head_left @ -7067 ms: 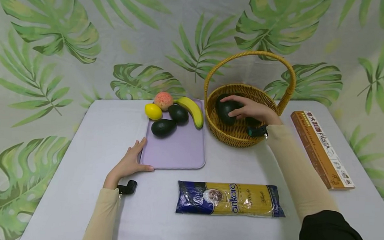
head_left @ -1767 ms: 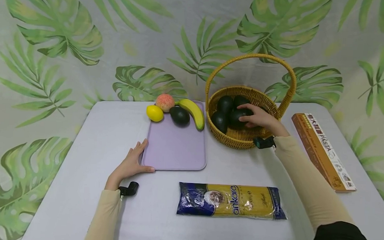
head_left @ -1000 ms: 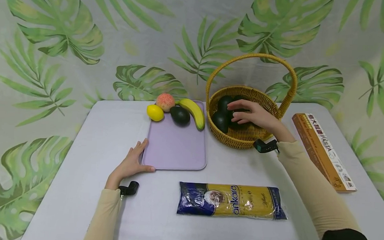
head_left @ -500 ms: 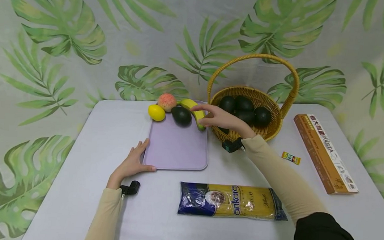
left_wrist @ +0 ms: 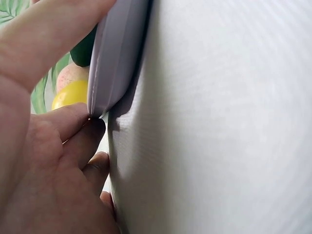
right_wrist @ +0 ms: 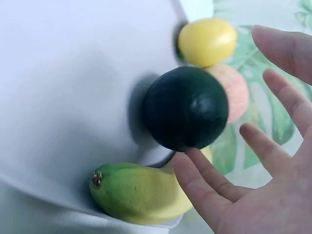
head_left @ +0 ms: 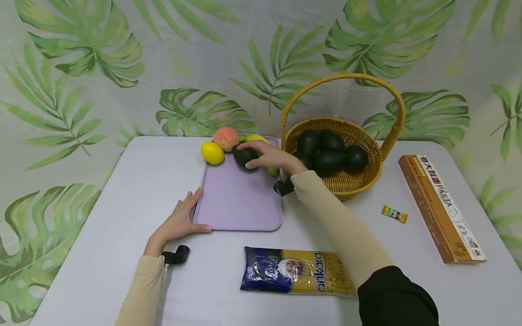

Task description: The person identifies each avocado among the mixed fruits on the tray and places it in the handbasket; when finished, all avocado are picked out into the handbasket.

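My right hand [head_left: 272, 157] is over the back of a lilac tray [head_left: 241, 201], its fingers spread around a dark avocado [head_left: 242, 155]. The right wrist view shows the fingertips right at the far side of that avocado [right_wrist: 180, 107], thumb held away. Beside it on the tray lie a banana [right_wrist: 141, 192], a yellow lemon [head_left: 212, 153] and a peach [head_left: 226, 138]; the hand partly covers the banana in the head view. My left hand [head_left: 178, 220] rests at the tray's near left corner, fingers extended along its side and thumb at the front edge.
Right of the tray stands a wicker basket [head_left: 350, 183] with a tall handle, holding several avocados [head_left: 329, 161]. A pasta bag [head_left: 299, 272] lies in front, partly under the right forearm. Farther right are a small yellow packet [head_left: 394, 214] and a long pasta box [head_left: 440, 209].
My right hand has set avocados in the basket, let go and moved left to the avocado on the tray. The near avocado has left the tray. The left hand has stayed put.
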Motion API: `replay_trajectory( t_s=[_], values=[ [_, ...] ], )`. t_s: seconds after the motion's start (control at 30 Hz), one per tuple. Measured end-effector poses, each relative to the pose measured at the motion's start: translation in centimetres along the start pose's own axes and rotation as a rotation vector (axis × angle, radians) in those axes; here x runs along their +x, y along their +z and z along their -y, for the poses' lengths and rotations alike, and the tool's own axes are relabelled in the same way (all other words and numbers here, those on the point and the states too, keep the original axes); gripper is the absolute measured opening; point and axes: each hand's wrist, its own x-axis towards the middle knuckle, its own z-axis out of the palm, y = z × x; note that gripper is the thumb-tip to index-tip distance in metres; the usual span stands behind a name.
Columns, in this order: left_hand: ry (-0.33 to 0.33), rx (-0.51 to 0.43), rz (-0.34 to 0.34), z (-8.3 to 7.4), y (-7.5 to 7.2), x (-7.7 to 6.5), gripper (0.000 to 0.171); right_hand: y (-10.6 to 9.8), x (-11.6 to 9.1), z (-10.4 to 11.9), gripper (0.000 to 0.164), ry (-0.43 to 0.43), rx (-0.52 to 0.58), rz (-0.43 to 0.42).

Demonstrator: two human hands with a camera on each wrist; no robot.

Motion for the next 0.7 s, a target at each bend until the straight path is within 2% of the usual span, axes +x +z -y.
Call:
replay_trajectory(
  t_s=[0.37, 0.6, 0.7],
  values=[
    [-0.001, -0.005, -0.002, -0.1, 0.0, 0.0, 0.115, 0.8, 2.7, -0.9, 0.052, 0.041, -0.132, -0.025],
    [-0.001, -0.007, -0.001, -0.1, 0.1, 0.1, 0.115, 1.8, 2.9, -1.0, 0.049, 0.203, -0.192, -0.058],
    [0.0, -0.009, 0.0, -0.1, 0.1, 0.1, 0.115, 2.0, 2.6, -0.9, 0.047, 0.215, -0.181, -0.078]
  ],
)
